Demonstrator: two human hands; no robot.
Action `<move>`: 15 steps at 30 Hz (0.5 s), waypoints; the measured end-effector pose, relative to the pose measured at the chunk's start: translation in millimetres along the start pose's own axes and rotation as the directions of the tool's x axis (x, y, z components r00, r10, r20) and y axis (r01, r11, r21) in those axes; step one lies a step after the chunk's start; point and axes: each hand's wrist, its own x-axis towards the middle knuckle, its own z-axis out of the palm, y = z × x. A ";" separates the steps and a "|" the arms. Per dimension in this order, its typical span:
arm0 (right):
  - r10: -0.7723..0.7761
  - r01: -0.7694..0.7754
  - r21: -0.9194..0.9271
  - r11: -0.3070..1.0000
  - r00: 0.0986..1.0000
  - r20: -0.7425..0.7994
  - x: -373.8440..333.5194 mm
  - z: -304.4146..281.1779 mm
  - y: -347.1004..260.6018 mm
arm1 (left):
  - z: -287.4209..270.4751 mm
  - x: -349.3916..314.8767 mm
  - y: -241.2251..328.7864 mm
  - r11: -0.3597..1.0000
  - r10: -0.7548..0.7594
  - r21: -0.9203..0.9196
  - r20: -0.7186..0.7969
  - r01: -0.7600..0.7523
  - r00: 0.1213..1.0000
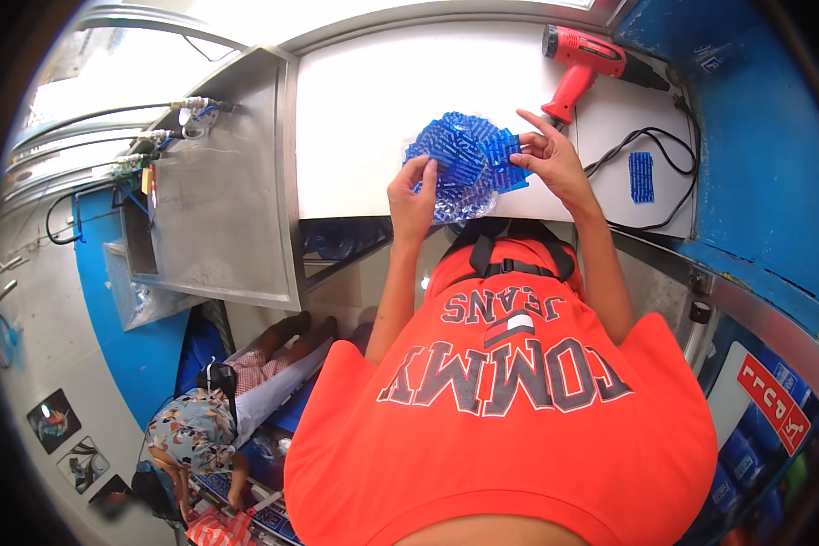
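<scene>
A heap of blue printed plastic film pieces, partly in clear plastic, lies at the near edge of the white table in front of me. My left hand is at the heap's left side, thumb and fingertips closed on its edge. Between the thumb and fingers of my right hand is a flat blue film sleeve at the heap's right side; the index finger points up and away. One more blue film piece lies flat farther right, apart from both hands.
A red heat gun rests at the table's far right, its black cable looping toward the near edge. Left of the white table stands a metal tray with hoses. A blue wall bounds the right. Another person is at lower left.
</scene>
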 end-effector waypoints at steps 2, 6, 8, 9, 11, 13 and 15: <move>-0.073 0.077 -0.085 0.993 0.996 0.050 -6.7 8.8 -9.3 | -1.2 8.0 5.9 0.981 -0.098 -0.162 0.048 0.105 0.994; -0.118 0.132 -0.074 0.988 0.978 0.173 -4.7 35.4 -14.3 | 6.5 11.7 20.3 0.951 -0.129 -0.248 0.226 0.185 0.966; -0.092 0.117 -0.194 0.974 0.987 0.132 -2.3 43.8 -11.4 | 8.8 10.6 27.3 0.949 -0.136 -0.238 0.277 0.205 0.951; -0.088 0.111 -0.199 0.974 0.989 0.117 -1.1 46.3 -9.3 | 8.8 10.0 30.2 0.949 -0.123 -0.242 0.302 0.201 0.945; -0.091 0.103 -0.279 0.955 0.994 0.056 -1.0 48.2 -5.0 | 4.3 10.6 33.9 0.913 -0.217 -0.265 0.329 0.310 0.919; -0.104 0.115 -0.285 0.952 0.993 0.052 -3.0 46.7 -1.7 | 0.7 9.0 33.9 0.872 -0.236 -0.320 0.385 0.369 0.892; -0.096 0.106 -0.340 0.934 0.994 0.045 -6.1 43.7 0.2 | -0.9 5.9 30.2 0.823 -0.166 -0.424 0.457 0.378 0.874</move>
